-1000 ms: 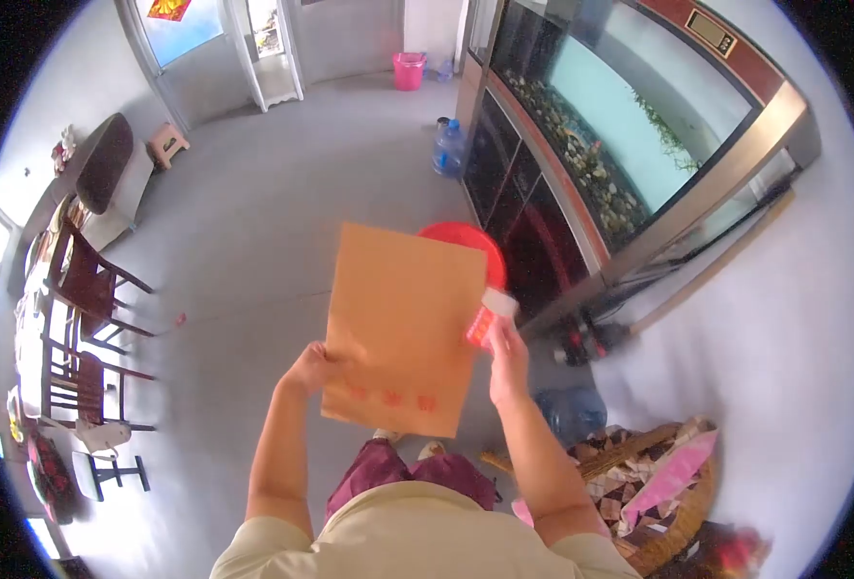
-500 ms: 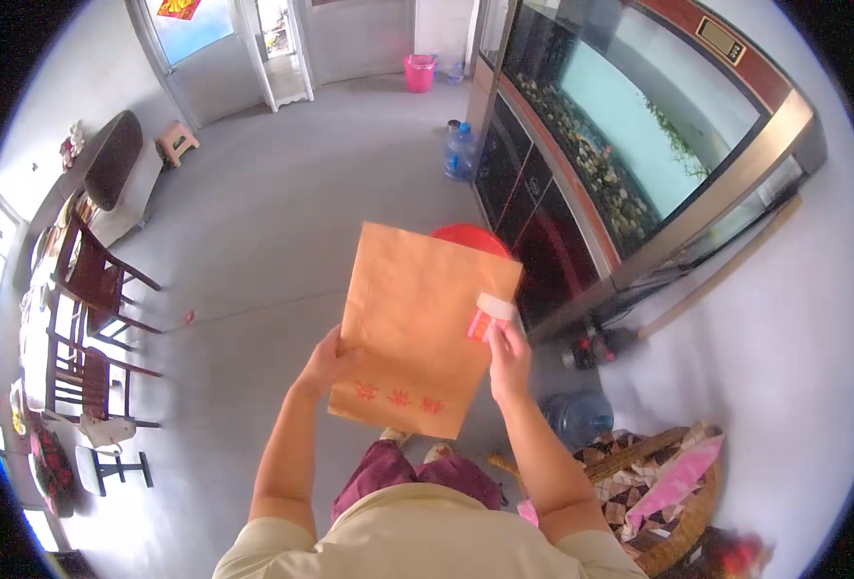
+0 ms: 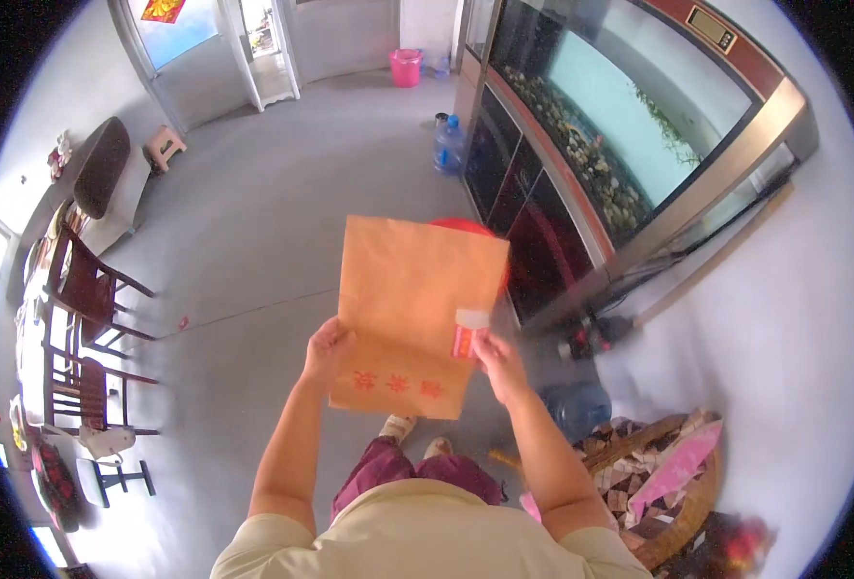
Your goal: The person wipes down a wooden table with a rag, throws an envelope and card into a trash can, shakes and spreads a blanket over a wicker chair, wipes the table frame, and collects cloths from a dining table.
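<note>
One envelope is gripped by the left hand; a red-and-white packet is pinched by the right.

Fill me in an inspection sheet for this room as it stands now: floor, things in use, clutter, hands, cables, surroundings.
Surface: grey floor, a thin line across it, a small red scrap near the chairs.
Job's things: brown envelope with red print; red-and-white packet over its face.
Clutter: red basin, partly hidden by the envelope; blue bottle; pink bucket; stool.
Hands: left grips the envelope's edge; right holds the packet.
Cables: cannot tell; dark strands below the tank are unclear.
Surroundings: tank on the right, chairs on the left, cloth-lined basket at lower right.
</note>
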A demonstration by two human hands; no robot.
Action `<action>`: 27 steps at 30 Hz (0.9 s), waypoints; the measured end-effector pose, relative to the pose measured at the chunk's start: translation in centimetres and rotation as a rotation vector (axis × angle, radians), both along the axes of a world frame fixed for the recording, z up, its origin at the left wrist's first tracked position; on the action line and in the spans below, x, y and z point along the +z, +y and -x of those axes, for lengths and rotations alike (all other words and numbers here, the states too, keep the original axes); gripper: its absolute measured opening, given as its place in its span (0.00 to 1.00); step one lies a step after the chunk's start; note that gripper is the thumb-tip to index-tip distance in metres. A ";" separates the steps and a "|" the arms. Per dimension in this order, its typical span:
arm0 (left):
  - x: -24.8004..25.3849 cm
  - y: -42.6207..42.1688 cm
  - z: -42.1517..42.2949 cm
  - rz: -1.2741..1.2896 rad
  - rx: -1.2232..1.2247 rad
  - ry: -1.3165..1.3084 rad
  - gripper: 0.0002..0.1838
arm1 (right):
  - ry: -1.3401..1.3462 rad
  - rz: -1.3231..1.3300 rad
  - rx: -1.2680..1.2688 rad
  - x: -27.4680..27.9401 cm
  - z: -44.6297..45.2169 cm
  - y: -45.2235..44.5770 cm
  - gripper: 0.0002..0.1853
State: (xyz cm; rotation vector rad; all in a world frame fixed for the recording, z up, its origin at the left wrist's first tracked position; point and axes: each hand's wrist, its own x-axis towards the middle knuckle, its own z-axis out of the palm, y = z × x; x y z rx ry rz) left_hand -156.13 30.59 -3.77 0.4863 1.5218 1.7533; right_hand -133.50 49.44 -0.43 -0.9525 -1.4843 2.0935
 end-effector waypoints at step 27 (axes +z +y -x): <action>1.3 -0.3 -6.7 0.254 -0.550 0.782 0.14 | 0.160 0.280 -0.222 -3.0 -0.6 -0.3 0.13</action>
